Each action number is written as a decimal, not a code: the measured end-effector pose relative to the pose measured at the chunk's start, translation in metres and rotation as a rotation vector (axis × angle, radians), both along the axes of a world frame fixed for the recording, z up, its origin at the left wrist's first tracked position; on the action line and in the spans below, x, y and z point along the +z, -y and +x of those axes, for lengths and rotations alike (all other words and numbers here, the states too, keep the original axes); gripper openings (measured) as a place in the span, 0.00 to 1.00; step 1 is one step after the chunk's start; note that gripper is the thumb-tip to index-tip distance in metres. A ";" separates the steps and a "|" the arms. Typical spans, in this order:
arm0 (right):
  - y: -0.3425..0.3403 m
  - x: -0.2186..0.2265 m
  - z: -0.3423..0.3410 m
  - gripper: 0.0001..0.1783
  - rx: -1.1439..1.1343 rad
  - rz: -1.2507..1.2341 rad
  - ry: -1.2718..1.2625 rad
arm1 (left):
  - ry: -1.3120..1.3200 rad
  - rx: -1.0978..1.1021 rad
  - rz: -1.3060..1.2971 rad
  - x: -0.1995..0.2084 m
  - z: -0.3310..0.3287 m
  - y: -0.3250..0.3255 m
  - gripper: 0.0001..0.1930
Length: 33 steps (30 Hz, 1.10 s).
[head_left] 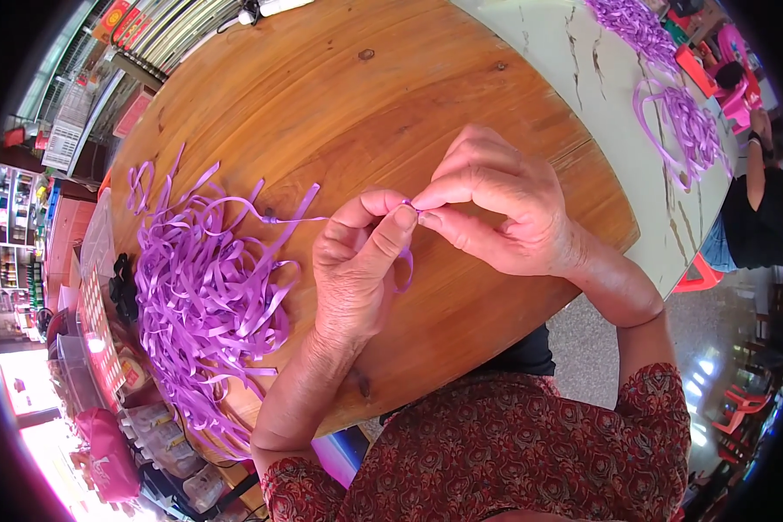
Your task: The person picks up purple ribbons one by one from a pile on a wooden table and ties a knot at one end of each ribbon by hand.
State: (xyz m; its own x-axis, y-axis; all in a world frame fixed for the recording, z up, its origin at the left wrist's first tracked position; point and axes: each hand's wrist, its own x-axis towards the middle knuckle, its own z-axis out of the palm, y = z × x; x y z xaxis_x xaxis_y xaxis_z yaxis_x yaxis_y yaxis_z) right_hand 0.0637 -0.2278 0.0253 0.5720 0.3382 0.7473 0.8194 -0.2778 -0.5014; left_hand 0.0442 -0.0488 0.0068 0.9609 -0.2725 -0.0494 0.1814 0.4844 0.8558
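A strand of purple ribbon (pixel 404 261) runs between my two hands above the wooden table (pixel 496 296). Thumb and forefinger of my left hand (pixel 357 270) pinch it, and a short loop hangs below them. My right hand (pixel 505 204) meets the left fingertips and pinches the same ribbon at what looks like a small knot, mostly hidden by the fingers. Left of my hands lies a large tangled heap of purple ribbons (pixel 204 287), and one strand from it reaches toward my left hand.
A marble-patterned white table (pixel 557 43) adjoins at the far right, bearing more purple ribbon piles (pixel 687 130). Beyond it sits another person (pixel 761 209). Shelves (pixel 13 209) and a pink bag (pixel 109 452) stand on the left. Red stools (pixel 739 404) are at the right.
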 end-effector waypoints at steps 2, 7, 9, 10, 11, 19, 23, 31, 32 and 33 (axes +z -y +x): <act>0.001 0.000 0.000 0.11 0.005 -0.006 -0.013 | -0.001 0.006 0.026 0.000 0.000 0.001 0.04; -0.001 -0.002 -0.002 0.09 -0.013 0.028 -0.033 | 0.007 -0.055 -0.018 -0.005 0.001 0.001 0.04; 0.000 -0.003 -0.002 0.09 0.027 0.063 -0.095 | -0.004 -0.073 -0.039 -0.005 0.000 0.002 0.05; 0.000 -0.003 -0.002 0.08 0.068 0.098 -0.156 | 0.005 -0.061 -0.040 -0.004 -0.001 0.004 0.05; 0.000 -0.005 -0.003 0.08 0.069 0.097 -0.156 | 0.014 -0.049 -0.042 -0.003 -0.002 0.005 0.06; 0.002 -0.006 -0.010 0.03 0.217 0.460 -0.854 | -0.036 -0.208 -0.151 -0.002 -0.001 -0.001 0.05; 0.002 -0.006 -0.010 0.03 0.171 0.435 -0.890 | 0.062 -0.161 -0.053 0.001 -0.003 -0.002 0.07; 0.001 -0.005 -0.010 0.02 0.176 0.509 -0.895 | 0.052 -0.058 0.032 0.002 -0.006 0.001 0.08; 0.002 -0.004 -0.009 0.02 0.175 0.510 -0.895 | 0.033 -0.073 0.031 0.001 -0.005 -0.001 0.08; 0.002 -0.003 -0.009 0.02 0.162 0.467 -0.911 | 0.033 -0.074 0.031 0.001 -0.005 -0.001 0.08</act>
State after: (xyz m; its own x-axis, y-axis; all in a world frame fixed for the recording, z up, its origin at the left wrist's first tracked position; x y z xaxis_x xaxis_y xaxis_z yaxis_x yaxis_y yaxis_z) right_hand 0.0547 -0.2299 0.0223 0.9596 0.2493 0.1308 0.0859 0.1830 -0.9794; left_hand 0.0393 -0.0481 0.0081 0.9393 -0.3421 -0.0274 0.1872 0.4437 0.8764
